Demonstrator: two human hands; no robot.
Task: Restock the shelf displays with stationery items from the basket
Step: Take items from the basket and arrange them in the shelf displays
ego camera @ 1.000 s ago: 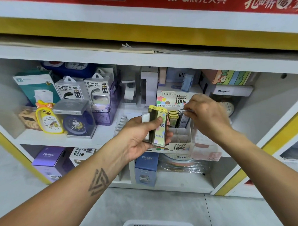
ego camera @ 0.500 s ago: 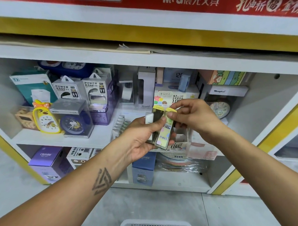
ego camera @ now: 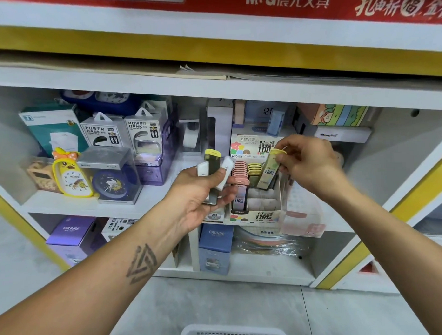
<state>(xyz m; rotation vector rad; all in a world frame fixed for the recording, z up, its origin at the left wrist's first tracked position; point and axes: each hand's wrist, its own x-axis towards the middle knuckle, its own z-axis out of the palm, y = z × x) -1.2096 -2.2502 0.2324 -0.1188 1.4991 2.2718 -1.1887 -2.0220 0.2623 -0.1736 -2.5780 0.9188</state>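
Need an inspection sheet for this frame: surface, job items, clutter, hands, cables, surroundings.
Surface: white shelf, crowded with stock.
Job's things: yellow-capped lead case held tilted over the display box, which already holds pink and yellow cases; three more cases, one yellow-capped and two white, in the other hand; white basket on the floor below.
Clutter: duck clock, blue clock in a clear box, power bank packs.
Grippers: right hand pinches the yellow-capped lead case by its top; left hand grips the three more cases.
Cables: nothing seen.
Surroundings: red M&G banner above, grey floor.
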